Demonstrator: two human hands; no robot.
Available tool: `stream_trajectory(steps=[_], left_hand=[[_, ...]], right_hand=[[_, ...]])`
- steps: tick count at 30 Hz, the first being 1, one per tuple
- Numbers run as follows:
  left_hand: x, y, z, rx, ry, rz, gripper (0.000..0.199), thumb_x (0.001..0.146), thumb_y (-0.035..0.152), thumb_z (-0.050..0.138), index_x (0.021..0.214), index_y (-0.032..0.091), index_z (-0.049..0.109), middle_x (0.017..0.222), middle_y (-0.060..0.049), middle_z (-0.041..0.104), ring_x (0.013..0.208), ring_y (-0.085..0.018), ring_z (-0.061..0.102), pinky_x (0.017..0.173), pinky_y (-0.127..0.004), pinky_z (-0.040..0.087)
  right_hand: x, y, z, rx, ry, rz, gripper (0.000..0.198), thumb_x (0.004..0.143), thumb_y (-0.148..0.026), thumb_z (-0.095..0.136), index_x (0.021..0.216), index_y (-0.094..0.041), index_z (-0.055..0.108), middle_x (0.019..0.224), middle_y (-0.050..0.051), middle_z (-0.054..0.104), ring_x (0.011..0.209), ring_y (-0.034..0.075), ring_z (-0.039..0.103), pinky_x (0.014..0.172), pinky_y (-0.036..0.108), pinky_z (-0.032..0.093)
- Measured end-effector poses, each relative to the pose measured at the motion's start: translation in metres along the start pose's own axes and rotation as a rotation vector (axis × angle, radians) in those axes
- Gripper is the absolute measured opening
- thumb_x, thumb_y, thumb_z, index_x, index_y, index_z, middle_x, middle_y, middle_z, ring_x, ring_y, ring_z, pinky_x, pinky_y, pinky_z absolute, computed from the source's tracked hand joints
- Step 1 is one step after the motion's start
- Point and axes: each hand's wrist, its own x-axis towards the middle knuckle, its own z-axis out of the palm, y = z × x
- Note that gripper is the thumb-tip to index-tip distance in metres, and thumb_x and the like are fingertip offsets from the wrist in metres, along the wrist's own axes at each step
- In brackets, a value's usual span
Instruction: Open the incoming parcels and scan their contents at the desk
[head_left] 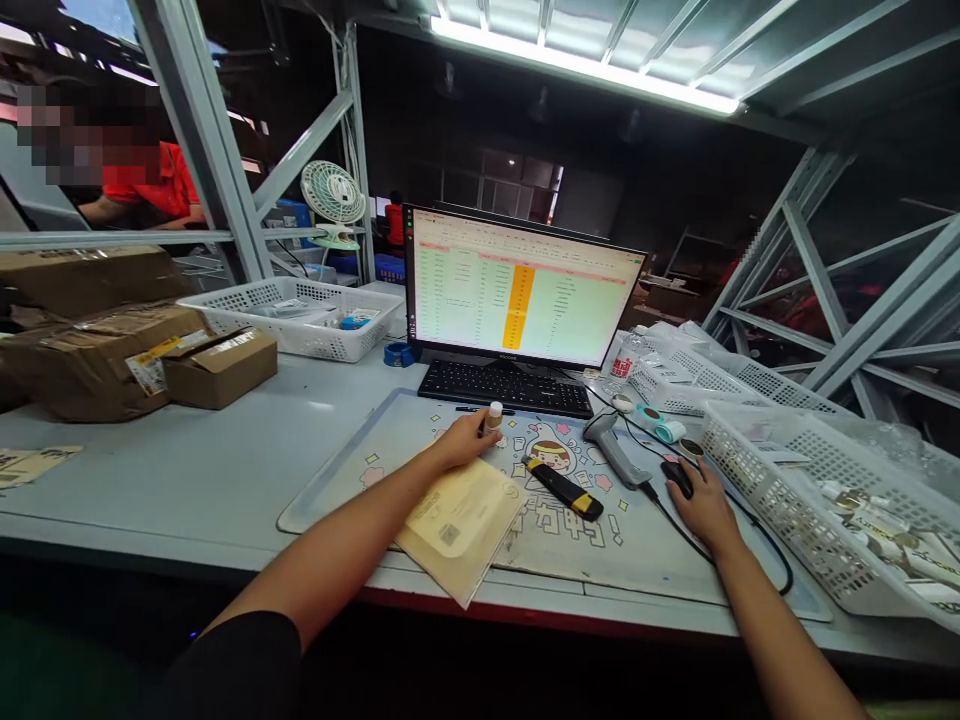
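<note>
Left hand (461, 443): thumb and fingers clamped on a small, brownish, white-capped bottle (493, 420), held roughly upright, cap above the fingertips, a flat cream paper packet (465, 515) just on the near side. Right hand (709, 503): fingers draped over a black computer mouse (677, 478); whether they grip, cannot tell.

On the mat (637, 557), the scanner (616, 452) lies between cutter (556, 484) and mouse (677, 479); behind them, 1 keyboard (499, 387) sits before 1 monitor (517, 290) (baskets (780, 512) stand left and right).
</note>
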Motion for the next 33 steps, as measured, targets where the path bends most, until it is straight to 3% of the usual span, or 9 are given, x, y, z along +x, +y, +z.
stream_trajectory(steps=[5,11,27,30,33], left_hand=[[0.0,0.001,-0.001,0.01,-0.002,-0.016,0.044,0.091,0.048,0.062,0.123,0.019,0.061,0.118,-0.013,0.075,0.102,-0.032,0.069,0.084,-0.037,0.049],[-0.001,0.0,-0.002,0.004,-0.014,-0.012,0.043,0.092,0.049,0.062,0.122,0.019,0.061,0.116,-0.013,0.075,0.101,-0.033,0.069,0.084,-0.037,0.048],[0.0,-0.004,0.0,0.001,-0.034,-0.014,0.043,0.092,0.043,0.064,0.126,0.017,0.061,0.117,-0.011,0.075,0.102,-0.03,0.07,0.087,-0.035,0.05],[-0.001,-0.002,-0.001,0.028,-0.044,-0.016,0.041,0.092,0.039,0.065,0.126,0.017,0.061,0.121,-0.012,0.074,0.107,-0.03,0.069,0.088,-0.035,0.05],[-0.003,0.003,-0.003,0.078,-0.047,-0.015,0.036,0.095,0.037,0.062,0.125,0.017,0.06,0.12,-0.014,0.074,0.109,-0.034,0.069,0.087,-0.037,0.049]], right_hand=[[0.007,0.013,0.016,0.013,0.014,-0.01,0.071,0.096,-0.055,0.042,0.147,-0.011,0.06,0.159,0.023,0.047,0.141,0.041,0.05,0.118,0.054,0.044],[0.011,0.02,0.023,0.067,0.067,-0.061,0.067,0.093,-0.056,0.042,0.137,-0.01,0.062,0.142,0.023,0.061,0.133,0.038,0.059,0.117,0.052,0.045],[0.01,0.025,0.027,0.156,0.118,-0.118,0.067,0.09,-0.062,0.045,0.132,-0.012,0.061,0.13,0.022,0.067,0.121,0.039,0.066,0.111,0.054,0.05],[0.014,0.022,0.019,0.191,0.178,-0.132,0.068,0.088,-0.064,0.047,0.126,-0.011,0.064,0.127,0.024,0.069,0.121,0.041,0.066,0.111,0.057,0.049],[0.025,-0.008,-0.01,0.238,0.293,-0.13,0.065,0.088,-0.067,0.048,0.119,-0.013,0.067,0.124,0.025,0.07,0.121,0.042,0.065,0.11,0.06,0.049]])
